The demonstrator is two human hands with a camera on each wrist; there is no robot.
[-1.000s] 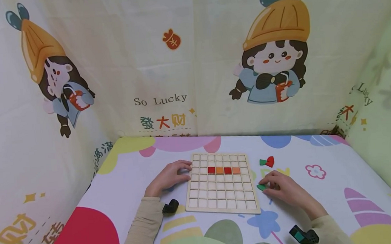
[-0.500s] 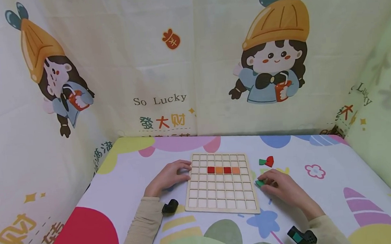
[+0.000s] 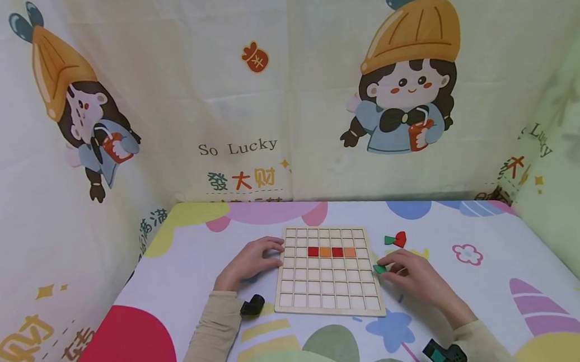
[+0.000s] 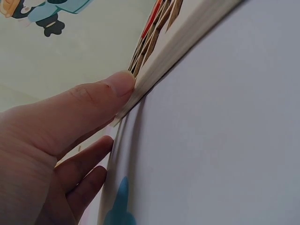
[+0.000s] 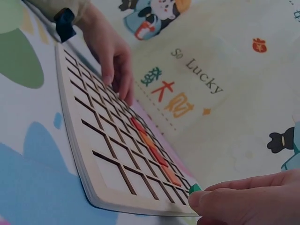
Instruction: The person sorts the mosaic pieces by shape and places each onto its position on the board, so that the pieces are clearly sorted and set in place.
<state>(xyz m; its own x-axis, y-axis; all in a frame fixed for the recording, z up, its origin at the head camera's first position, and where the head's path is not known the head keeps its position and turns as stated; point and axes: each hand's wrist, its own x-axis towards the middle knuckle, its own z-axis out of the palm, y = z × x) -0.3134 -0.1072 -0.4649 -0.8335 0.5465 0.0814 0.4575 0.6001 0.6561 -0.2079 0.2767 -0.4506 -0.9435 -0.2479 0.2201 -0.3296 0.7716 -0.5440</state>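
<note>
A square-celled wooden grid board [image 3: 329, 287] lies flat on the table. Several coloured squares, two red and two orange [image 3: 325, 252], sit in a row in its upper part. My left hand [image 3: 251, 262] rests at the board's left side; in the left wrist view the thumb [image 4: 119, 83] touches the board's edge while the other fingers lie loosely extended. Close to the right edge, my right hand [image 3: 414, 273] pinches a small green piece [image 3: 379, 268] between thumb and fingers. The right wrist view shows only a bit of that green piece [image 5: 194, 188] past the fingertips.
Beyond my right hand lie a green piece [image 3: 389, 240] and a red piece [image 3: 400, 239], touching or nearly so. A patterned cloth [image 3: 175, 278] covers the table. Printed curtains [image 3: 316, 117] stand behind and at both sides. Each wrist carries a black device [image 3: 253, 306].
My right hand has moved left and slightly away from me with the green piece, up to the board's right edge. The left hand and the board have stayed put.
</note>
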